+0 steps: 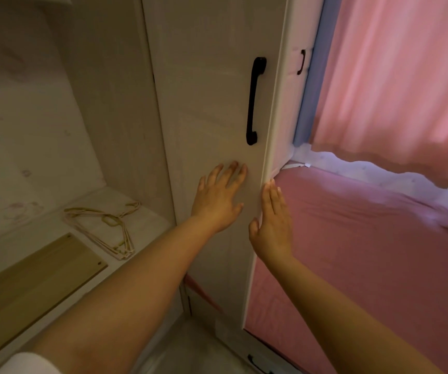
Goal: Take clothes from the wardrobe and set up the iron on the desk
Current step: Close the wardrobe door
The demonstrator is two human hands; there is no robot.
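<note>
Both grips lie flat and hold nothing: the left hand (219, 199) presses the wardrobe door (212, 109), the right hand (273, 224) its edge; only hangers (104, 225) lie on the shelf (55, 230); no clothes, iron or tabletop in sight; nearly everything remains.

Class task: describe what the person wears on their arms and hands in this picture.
Both forearms are bare, with no watch, bracelet or gloves showing. No rings show on the left hand or the right hand. A white sleeve edge shows at the left upper arm.
</note>
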